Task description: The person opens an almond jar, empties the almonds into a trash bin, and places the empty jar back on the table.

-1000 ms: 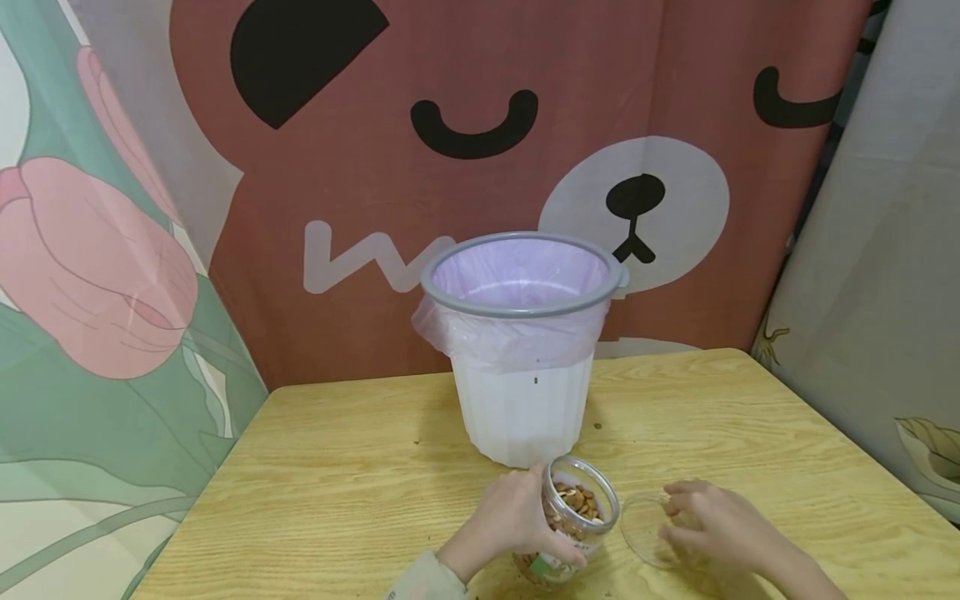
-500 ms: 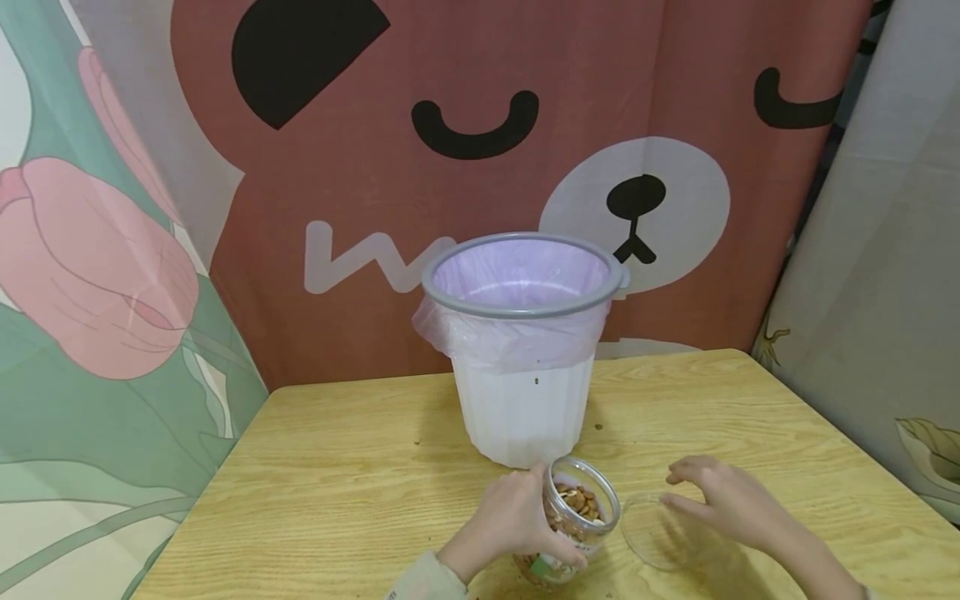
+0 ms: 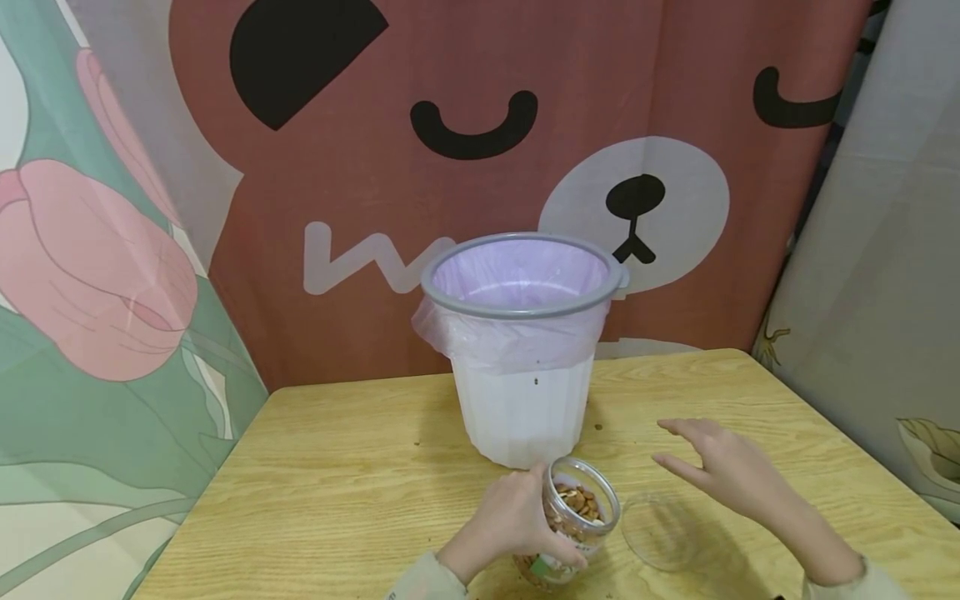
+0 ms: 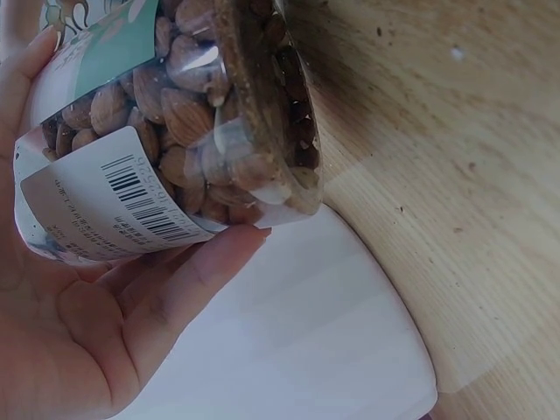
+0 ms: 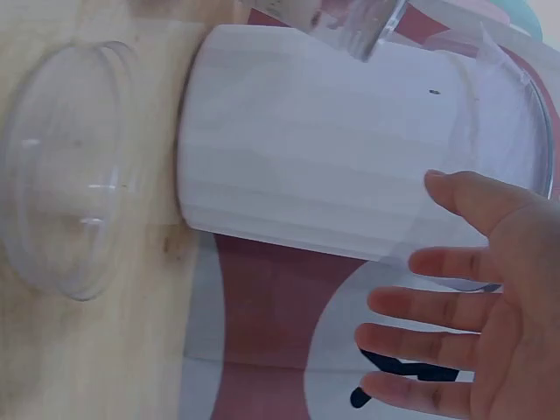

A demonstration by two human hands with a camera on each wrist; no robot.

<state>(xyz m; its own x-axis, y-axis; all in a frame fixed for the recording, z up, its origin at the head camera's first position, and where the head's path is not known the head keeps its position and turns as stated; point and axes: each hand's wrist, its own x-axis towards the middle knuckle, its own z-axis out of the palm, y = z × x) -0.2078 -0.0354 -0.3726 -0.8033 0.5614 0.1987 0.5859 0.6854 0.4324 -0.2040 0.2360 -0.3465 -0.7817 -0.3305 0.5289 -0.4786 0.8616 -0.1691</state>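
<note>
My left hand (image 3: 504, 518) grips a clear plastic jar (image 3: 572, 533) of almonds (image 4: 185, 114), its mouth uncovered and tilted a little to the right. A barcode label (image 4: 127, 192) and a green label show on the jar's side in the left wrist view. My right hand (image 3: 731, 471) hovers over the table to the right with its fingers stretched out, holding nothing. Below and left of it, the round clear lid (image 3: 660, 532) lies flat on the wood; the right wrist view shows this lid (image 5: 70, 171) at the left.
Behind the jar stands a white trash bin (image 3: 525, 408) with a grey rim and a pale purple liner (image 3: 517, 342) folded over its edge. Small crumbs dot the wooden table (image 3: 330, 467). Printed curtains (image 3: 360, 183) hang close behind and at both sides.
My right hand has let go of the clear lid, risen away from it and spread its fingers. The left hand and the jar have stayed in place.
</note>
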